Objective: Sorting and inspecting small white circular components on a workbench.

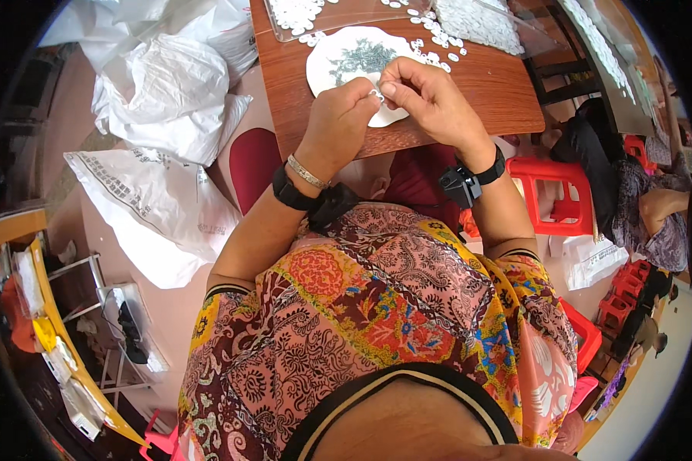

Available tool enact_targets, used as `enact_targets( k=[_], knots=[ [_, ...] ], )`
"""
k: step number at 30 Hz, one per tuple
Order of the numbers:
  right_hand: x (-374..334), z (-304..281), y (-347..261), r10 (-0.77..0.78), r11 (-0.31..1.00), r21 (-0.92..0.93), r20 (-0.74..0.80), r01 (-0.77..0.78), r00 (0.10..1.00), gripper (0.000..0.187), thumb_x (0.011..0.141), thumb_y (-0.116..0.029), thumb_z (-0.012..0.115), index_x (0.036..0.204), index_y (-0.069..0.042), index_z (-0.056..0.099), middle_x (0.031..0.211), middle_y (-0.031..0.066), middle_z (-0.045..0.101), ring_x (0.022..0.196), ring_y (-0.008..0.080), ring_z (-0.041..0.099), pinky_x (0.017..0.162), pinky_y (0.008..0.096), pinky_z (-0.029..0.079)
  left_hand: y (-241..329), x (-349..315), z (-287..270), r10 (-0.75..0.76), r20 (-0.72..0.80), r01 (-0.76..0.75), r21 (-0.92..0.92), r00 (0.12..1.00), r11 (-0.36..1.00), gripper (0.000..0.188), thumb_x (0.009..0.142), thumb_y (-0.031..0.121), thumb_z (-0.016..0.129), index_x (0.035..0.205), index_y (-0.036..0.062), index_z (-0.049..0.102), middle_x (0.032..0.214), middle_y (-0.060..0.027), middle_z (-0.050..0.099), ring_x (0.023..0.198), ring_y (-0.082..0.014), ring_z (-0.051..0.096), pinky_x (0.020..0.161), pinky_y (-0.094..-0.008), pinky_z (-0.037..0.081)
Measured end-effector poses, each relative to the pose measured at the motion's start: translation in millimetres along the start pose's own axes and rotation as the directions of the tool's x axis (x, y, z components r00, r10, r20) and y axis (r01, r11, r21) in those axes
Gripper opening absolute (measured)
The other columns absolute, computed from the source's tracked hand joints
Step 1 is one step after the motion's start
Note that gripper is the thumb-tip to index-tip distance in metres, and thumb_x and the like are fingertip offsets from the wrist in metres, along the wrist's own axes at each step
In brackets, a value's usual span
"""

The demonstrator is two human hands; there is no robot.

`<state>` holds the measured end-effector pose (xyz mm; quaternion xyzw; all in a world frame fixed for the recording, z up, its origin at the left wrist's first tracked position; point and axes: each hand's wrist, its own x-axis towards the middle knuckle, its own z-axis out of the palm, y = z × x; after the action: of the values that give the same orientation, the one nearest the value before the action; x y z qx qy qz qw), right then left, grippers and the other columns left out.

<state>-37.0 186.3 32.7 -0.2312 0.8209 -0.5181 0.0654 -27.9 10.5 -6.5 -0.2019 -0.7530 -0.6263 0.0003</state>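
Over the near edge of a white plate [321,55], my two hands meet with the fingertips close together. My left hand [337,123] is closed, its thumb and forefinger pinching a small white plastic piece [377,97]. My right hand [438,104] is closed in a pinch right beside that piece; whatever its fingertips grip is too small to make out. A pile of small dark, thin parts [364,58] lies on the plate behind the hands. Small white oval pieces [440,37] are scattered on the wooden table [500,96] to the plate's right.
A clear tray [284,32] of white pieces stands at the far left, a clear bag [480,24] of them at the far right. White sacks [161,96] crowd the floor on the left. A red stool [552,196] stands on the right, with another person [661,203] beyond it.
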Motion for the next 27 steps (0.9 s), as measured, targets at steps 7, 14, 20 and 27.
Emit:
enact_targets(
  k=[7, 14, 20, 27],
  knots=[
    [-0.9, 1.1, 2.1, 0.013, 1.0, -0.012, 0.018, -0.013, 1.0, 0.018, 0.093, -0.017, 0.052, 0.084, -0.002, 0.053, 0.072, -0.0023, 0.05, 0.069, 0.0058, 0.047, 0.064, 0.0217, 0.042, -4.3, -1.7, 2.3, -0.022, 0.006, 0.022, -0.042, 1.0, 0.999, 0.02, 0.083, 0.018, 0.052, 0.078, -0.001, 0.054, 0.063, -0.0189, 0.051, 0.057, -0.0301, 0.051, 0.054, -0.0375, 0.04],
    [-1.8, 1.1, 2.7, 0.043, 0.965, 0.26, 0.015, -0.045, 0.999, 0.015, 0.093, -0.016, 0.054, 0.088, -0.002, 0.056, 0.077, -0.0028, 0.054, 0.071, 0.0048, 0.049, 0.066, 0.0207, 0.043, -2.3, -1.4, 0.7, -0.056, 0.01, 0.057, -0.111, 0.998, 0.992, 0.02, 0.083, 0.018, 0.053, 0.081, -0.0013, 0.056, 0.061, -0.015, 0.051, 0.056, -0.0224, 0.05, 0.055, -0.0338, 0.04],
    [-1.5, 0.4, 3.1, 0.024, 0.972, 0.235, 0.014, -0.027, 1.0, 0.015, 0.093, -0.016, 0.054, 0.088, -0.002, 0.056, 0.077, -0.0027, 0.055, 0.071, 0.0047, 0.049, 0.067, 0.0209, 0.043, -2.5, -1.7, 0.8, -0.033, 0.001, 0.033, -0.083, 0.999, 0.996, 0.019, 0.083, 0.018, 0.053, 0.082, -0.0006, 0.057, 0.063, -0.0161, 0.052, 0.057, -0.0243, 0.052, 0.056, -0.0342, 0.041],
    [-2.2, 4.6, 5.5, 0.009, 0.999, -0.044, -0.027, -0.01, 1.0, 0.016, 0.093, -0.016, 0.052, 0.085, -0.001, 0.053, 0.071, -0.0024, 0.051, 0.067, 0.0056, 0.047, 0.062, 0.0213, 0.041, 0.1, -4.0, 5.1, -0.086, -0.004, 0.086, -0.056, 0.996, 0.995, 0.02, 0.084, 0.018, 0.052, 0.079, -0.001, 0.053, 0.063, -0.0183, 0.049, 0.057, -0.0263, 0.051, 0.055, -0.0355, 0.04]
  ],
)
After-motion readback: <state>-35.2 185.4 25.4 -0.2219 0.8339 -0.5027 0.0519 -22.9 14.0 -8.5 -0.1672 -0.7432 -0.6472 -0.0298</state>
